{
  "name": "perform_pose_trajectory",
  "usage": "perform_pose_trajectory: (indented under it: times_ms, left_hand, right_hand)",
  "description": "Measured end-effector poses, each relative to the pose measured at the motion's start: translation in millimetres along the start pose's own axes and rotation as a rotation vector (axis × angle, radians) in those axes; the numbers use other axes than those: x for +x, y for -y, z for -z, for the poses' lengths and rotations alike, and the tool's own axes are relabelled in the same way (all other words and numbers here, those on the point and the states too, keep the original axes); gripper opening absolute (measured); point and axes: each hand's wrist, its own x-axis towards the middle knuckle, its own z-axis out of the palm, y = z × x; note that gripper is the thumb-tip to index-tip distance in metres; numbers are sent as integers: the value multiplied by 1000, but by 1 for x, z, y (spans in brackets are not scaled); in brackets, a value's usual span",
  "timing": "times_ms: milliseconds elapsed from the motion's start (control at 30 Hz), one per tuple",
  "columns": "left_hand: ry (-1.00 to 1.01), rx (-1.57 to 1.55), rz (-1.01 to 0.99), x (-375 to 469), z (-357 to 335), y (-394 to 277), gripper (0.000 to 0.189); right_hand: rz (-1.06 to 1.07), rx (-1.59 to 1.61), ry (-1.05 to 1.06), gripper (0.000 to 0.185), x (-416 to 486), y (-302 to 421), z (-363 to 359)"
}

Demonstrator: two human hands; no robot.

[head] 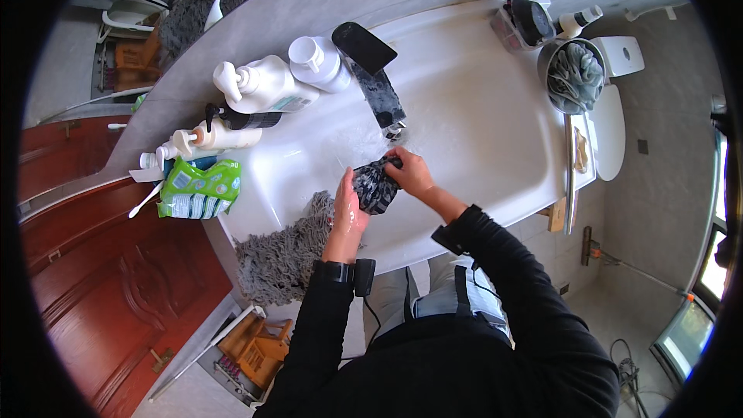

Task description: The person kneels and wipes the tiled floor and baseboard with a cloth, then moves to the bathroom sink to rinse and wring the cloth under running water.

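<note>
Over the near part of a white washbasin [476, 145], my two hands hold a wet, bunched cloth [376, 188] with a black-and-grey pattern. My left hand [350, 209], wet and shiny, supports its left side with the fingers pointing up. The fingers of my right hand [413, 173] grip its upper right edge. Just beyond the cloth is the tap [380, 96], and water splashes in the basin beneath its spout. A grey shaggy mop pad [284, 258] drapes over the front left rim, close to my left wrist.
White pump bottles [273, 84], smaller dispensers [226, 134] and a green wipes packet [200, 188] crowd the left ledge. A bowl with a mesh bath puff [574, 75] and a plastic box [519, 23] stand at the right. Beyond is a toilet [609, 133].
</note>
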Motion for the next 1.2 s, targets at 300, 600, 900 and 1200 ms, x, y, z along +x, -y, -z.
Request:
perform_pose_trajectory:
  times_ms: [300,600,900,1200]
  left_hand:
    - [-67,1137,-332,12,43,18,60]
    - [-189,1123,-351,-6,29,19,77]
    - [-83,776,-132,-25,15,9,71]
    - [-5,317,-148,-34,5,7,64]
  right_hand:
    - [114,316,-185,23,16,41,86]
    - [214,372,14,31,41,185,119]
    - [148,464,-37,35,53,189,114]
    - [270,371,-98,27,35,131,114]
